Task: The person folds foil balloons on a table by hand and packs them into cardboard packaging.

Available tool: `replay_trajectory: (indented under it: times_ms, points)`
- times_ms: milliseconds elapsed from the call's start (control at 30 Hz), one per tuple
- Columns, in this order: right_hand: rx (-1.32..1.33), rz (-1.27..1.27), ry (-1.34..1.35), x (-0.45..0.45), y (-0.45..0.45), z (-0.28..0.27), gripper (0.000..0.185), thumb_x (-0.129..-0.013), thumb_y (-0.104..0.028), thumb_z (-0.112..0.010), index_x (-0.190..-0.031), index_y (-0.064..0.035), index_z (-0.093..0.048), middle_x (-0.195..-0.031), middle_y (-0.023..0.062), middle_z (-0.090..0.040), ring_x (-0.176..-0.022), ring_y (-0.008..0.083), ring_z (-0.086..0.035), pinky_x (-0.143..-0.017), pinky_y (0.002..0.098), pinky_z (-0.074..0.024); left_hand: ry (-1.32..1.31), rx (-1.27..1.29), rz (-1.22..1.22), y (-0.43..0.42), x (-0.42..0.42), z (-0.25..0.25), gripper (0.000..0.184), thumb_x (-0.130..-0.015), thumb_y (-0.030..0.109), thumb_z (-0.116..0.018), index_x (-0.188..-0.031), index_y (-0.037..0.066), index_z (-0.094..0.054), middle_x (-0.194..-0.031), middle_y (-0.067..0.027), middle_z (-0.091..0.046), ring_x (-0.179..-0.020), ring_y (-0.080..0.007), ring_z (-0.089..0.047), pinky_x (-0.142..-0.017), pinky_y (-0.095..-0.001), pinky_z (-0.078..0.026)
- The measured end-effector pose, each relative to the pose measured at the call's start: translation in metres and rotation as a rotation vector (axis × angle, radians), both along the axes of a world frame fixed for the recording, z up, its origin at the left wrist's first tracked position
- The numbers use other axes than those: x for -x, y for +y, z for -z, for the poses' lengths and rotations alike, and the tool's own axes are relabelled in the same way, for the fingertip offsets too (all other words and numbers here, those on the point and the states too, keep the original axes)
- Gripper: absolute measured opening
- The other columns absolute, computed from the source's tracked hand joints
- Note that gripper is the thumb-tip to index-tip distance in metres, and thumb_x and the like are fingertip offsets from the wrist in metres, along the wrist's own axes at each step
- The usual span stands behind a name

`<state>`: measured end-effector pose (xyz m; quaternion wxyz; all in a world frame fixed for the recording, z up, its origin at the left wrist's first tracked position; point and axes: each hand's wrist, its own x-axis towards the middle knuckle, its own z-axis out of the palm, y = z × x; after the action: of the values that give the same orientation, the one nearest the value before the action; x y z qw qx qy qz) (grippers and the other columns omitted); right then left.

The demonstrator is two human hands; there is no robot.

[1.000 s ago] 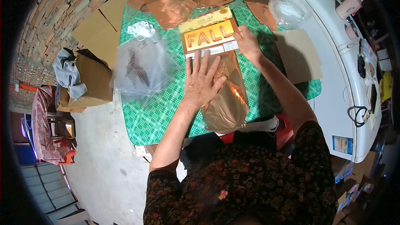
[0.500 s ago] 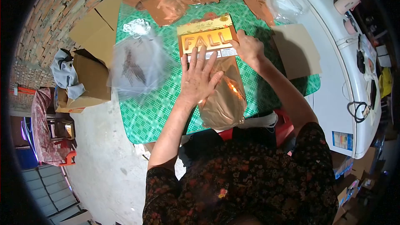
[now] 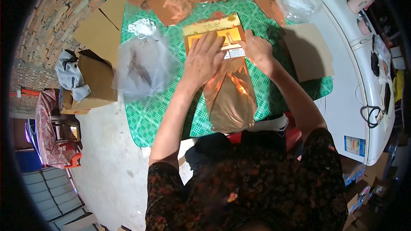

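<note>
Palm down, fingers nearly together, left hand (image 3: 201, 60) apparently smooths the flat, copper-coloured foil packet (image 3: 233, 102) mid-frame; right hand (image 3: 259, 52) curls at its edge, grip unclear; next move wants steadiness.

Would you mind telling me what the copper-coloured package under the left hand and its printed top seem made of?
The package looks like metallic film, perhaps foil: glossy, with creases and glints. Its printed top looks like card or paper: flat and smooth, though film may cover it.

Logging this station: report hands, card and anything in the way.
Left hand flat over card. Right hand at its right edge, grip unclear. Card lies on table. In the way: left hand, hiding some lettering.
</note>
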<state>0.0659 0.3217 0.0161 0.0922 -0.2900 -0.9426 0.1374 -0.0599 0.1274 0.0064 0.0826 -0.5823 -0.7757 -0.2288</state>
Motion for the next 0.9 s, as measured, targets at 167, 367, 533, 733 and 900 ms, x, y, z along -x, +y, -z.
replay_trajectory:
  times_ms: [167,367,533,733,900]
  points:
    - [-0.032,-0.014,0.028,-0.001,0.004,0.012,0.044,-0.102,-0.042,-0.062,-0.112,-0.0012,-0.049,-0.088,0.0264,-0.072,-0.088,0.0482,-0.071,-0.074,0.0584,-0.0566,0.142,0.148,-0.040,0.003,0.001,0.023,0.058,-0.110,0.047,-0.043,-0.161,0.021,-0.043,-0.166,-0.0122,-0.039,-0.156,-0.0333,-0.029,-0.128,-0.0527,-0.020]
    - [-0.212,-0.110,0.198,-0.018,0.005,0.023,0.040,-0.096,-0.034,-0.073,-0.114,-0.0043,-0.053,-0.085,0.0187,-0.070,-0.078,0.0361,-0.071,-0.064,0.0409,-0.0574,0.164,0.153,-0.054,0.004,0.003,0.025,0.058,-0.109,0.049,-0.044,-0.161,0.023,-0.043,-0.167,-0.0115,-0.038,-0.157,-0.0325,-0.028,-0.128,-0.0519,-0.020]
    - [-0.186,-0.180,0.293,-0.020,0.005,0.025,0.033,-0.095,-0.024,-0.071,-0.121,-0.0065,-0.060,-0.098,0.0079,-0.067,-0.087,0.0244,-0.065,-0.076,0.0311,-0.0550,0.176,0.191,-0.056,0.004,0.004,0.023,0.059,-0.109,0.049,-0.043,-0.161,0.024,-0.042,-0.169,-0.0107,-0.036,-0.158,-0.0310,-0.026,-0.129,-0.0519,-0.019]
    - [-0.373,-0.624,0.363,-0.037,-0.041,0.006,0.033,-0.083,-0.014,-0.071,-0.115,-0.0090,-0.069,-0.125,0.0078,-0.065,-0.123,0.0275,-0.059,-0.103,0.0437,-0.0485,0.195,0.043,0.002,0.004,0.006,0.031,0.055,-0.107,0.044,-0.049,-0.155,0.017,-0.050,-0.162,-0.0153,-0.044,-0.153,-0.0353,-0.034,-0.124,-0.0543,-0.024]
    - [-0.203,-0.875,0.451,-0.047,-0.059,0.005,0.040,-0.081,-0.013,-0.073,-0.120,-0.0057,-0.069,-0.124,0.0093,-0.065,-0.124,0.0272,-0.058,-0.106,0.0409,-0.0459,0.066,0.102,0.044,0.002,0.013,0.030,0.058,-0.109,0.045,-0.041,-0.159,0.016,-0.044,-0.167,-0.0157,-0.036,-0.156,-0.0360,-0.029,-0.127,-0.0547,-0.018]
